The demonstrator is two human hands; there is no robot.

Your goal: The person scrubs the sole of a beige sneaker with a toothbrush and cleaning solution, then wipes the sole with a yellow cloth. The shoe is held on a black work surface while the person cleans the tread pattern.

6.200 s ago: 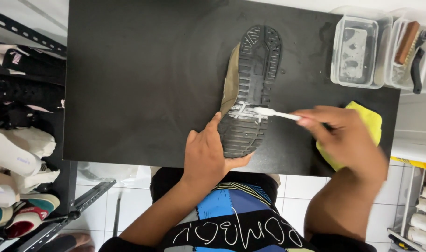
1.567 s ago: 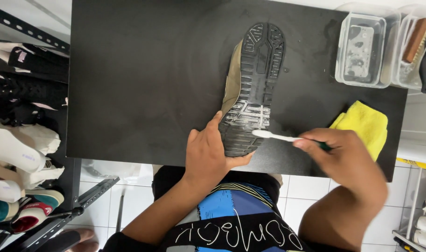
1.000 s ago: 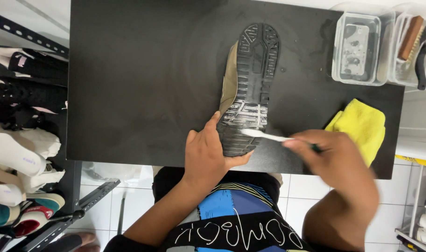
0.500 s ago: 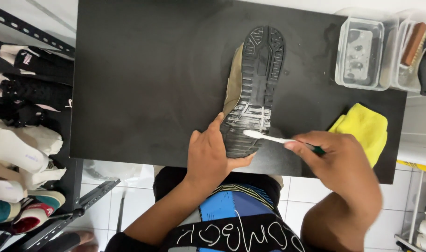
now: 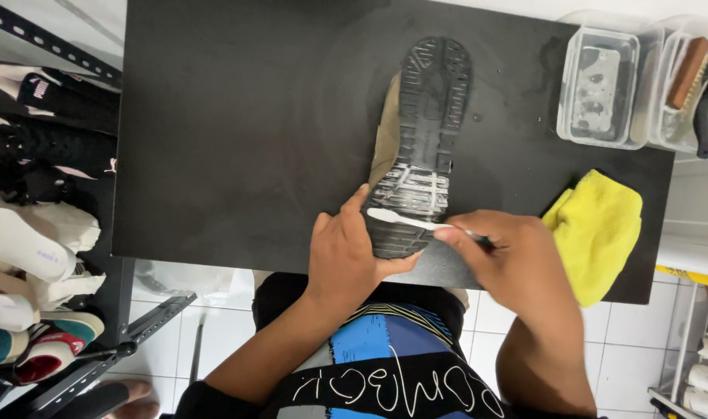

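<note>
- A shoe lies sole-up on the black counter, white foam streaking the tread near its near end.
- The left hand clasps that near end, thumb along the shoe's side.
- The right hand holds a white toothbrush in a closed grip, its head lying across the sole.
- A yellow cloth lies just beside the right hand.
- Two clear tubs stand at the far right corner; one holds a wooden brush.
- Shoes crowd a rack at the left.
</note>
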